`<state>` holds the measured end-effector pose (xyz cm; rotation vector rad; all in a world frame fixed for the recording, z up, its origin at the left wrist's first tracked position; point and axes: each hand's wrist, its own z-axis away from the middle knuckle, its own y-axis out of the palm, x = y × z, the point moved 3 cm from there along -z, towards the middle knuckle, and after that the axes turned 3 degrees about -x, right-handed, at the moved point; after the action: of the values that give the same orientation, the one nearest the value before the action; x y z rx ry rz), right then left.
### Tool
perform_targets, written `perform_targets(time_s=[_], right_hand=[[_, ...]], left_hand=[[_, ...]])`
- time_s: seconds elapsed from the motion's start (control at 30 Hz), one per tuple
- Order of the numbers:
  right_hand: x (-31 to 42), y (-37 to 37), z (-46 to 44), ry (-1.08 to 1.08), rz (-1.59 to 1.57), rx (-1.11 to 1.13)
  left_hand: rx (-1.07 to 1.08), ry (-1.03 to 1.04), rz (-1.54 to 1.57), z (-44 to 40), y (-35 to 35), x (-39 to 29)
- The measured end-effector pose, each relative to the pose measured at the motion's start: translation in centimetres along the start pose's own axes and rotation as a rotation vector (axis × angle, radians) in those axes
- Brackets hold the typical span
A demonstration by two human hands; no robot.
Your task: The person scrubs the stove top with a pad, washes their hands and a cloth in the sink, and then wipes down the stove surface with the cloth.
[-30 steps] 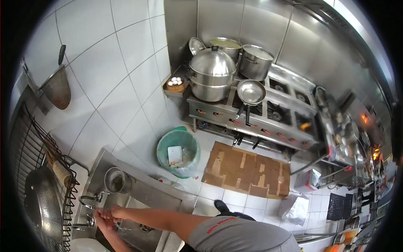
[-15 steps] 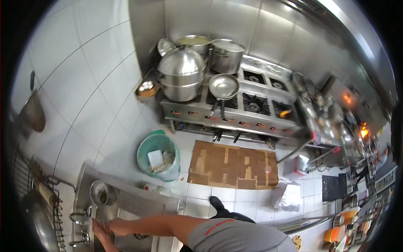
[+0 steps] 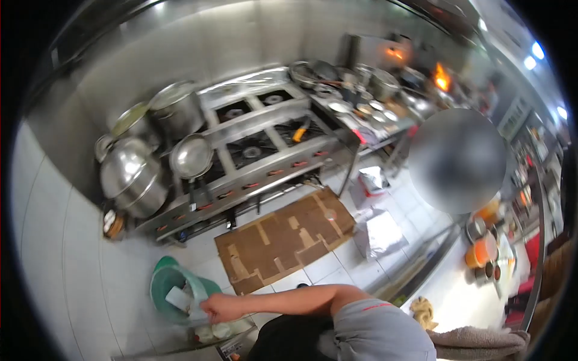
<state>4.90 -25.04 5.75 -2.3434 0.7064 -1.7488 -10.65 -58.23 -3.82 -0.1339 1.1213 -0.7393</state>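
Observation:
My right hand (image 3: 221, 307) reaches out to the left with its fingers curled in. It appears over the near rim of a green bin (image 3: 158, 283), close to a pale, limp thing at that rim. Motion blur hides whether the hand touches that thing or holds something. Inside the bin lies a white, box-like container (image 3: 179, 299). Just below the hand are pale plastic-looking items (image 3: 212, 331), too smeared to name. My left hand is out of view.
Flattened cardboard (image 3: 286, 237) covers floor before a stove (image 3: 256, 174) bearing large pots and a frying pan (image 3: 191, 157). Foil-covered boxes (image 3: 380, 234) stand right of it. Another person (image 3: 457, 159) is blurred at right. Flames (image 3: 441, 77) rise farther back. A counter (image 3: 442, 289) holds orange tubs.
My view has swung right. Both hands were together by the sink taps; now my right hand is near the bin and my left hand has left the view. Another person has appeared at right.

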Motion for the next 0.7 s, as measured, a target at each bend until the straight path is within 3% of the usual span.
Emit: perform_targets(time_s=[0.1, 0.13, 0.2, 0.33, 0.37, 0.4, 0.47, 0.53, 0.57, 0.6, 0.67, 0.7], right_hand=[[-1.6, -8.7, 4.5, 0.291, -0.086, -0.406], [-6.5, -8.9, 5.7, 0.22, 0.115, -0.558], [-9.5, -11.0, 10.3, 0.476, 0.229, -0.394], [-15.2, -9.4, 20.0, 0.83, 0.653, -0.334], [-16.0, -9.1, 21.9, 0.913, 0.643, -0.35], [-16.2, -8.4, 23.4, 0.972, 0.359, -0.251], [-16.0, -7.8, 27.2, 1.151, 0.246, -0.46], [-12.4, -6.9, 31.1, 1.262, 0.27, -0.836], [-7.9, -6.6, 32.1, 1.172, 0.19, -1.1], [-6.0, -4.8, 33.0, 1.211, 0.194, -1.175], [-2.3, -0.9, 35.1, 1.108, 0.286, -1.645], [-2.1, 2.3, 36.5, 1.139, 0.364, -1.778]], left_hand=[[0.283, 0.089, -0.242, -2.7, 6.7, -4.1], [0.368, 0.12, -0.305, -3.6, 8.7, -5.3], [0.513, 0.184, -0.443, -5.0, 12.6, -7.8], [0.797, 0.328, -0.699, -8.6, 20.5, -12.0], [0.877, 0.361, -0.765, -9.7, 22.5, -12.8], [0.949, 0.406, -0.829, -10.1, 24.6, -13.4], [1.09, 0.491, -0.939, -10.9, 28.9, -14.4], [1.257, 0.597, -1.053, -11.0, 33.9, -15.4], [1.34, 0.655, -1.109, -10.7, 36.6, -15.9], [1.423, 0.709, -1.161, -10.3, 38.9, -16.5], [1.565, 0.836, -1.266, -8.6, 43.4, -17.0], [1.645, 0.91, -1.304, -6.8, 45.9, -17.0]])
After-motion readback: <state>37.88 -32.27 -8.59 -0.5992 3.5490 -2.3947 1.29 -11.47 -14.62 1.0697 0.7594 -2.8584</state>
